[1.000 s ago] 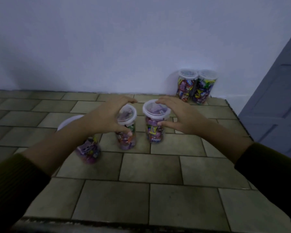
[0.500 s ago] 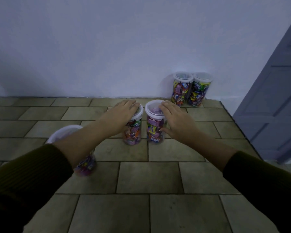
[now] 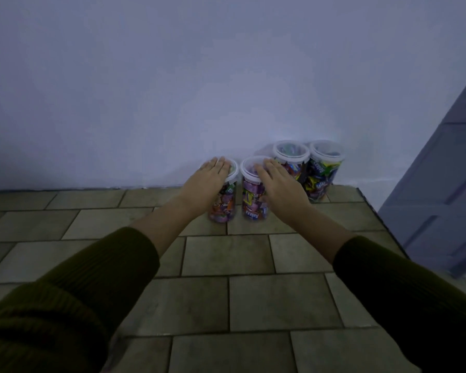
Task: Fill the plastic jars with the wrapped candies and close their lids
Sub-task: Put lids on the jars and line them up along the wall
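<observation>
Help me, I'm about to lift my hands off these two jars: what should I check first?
1. Left hand flat on lid of left jar: ok.
2. Right hand flat on lid of right jar: ok.
3. Both lids snapped fully shut: cannot tell, hands cover them.
4. Both jars upright on tiled counter, full of candies: ok.
5. Gap between right jar and back jars: cannot tell.

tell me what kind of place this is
Likely indoors, a home or small shop room, hard to say which: a tiled ledge against a plain painted wall, a panelled door at right, lidded candy jars lined up.
</observation>
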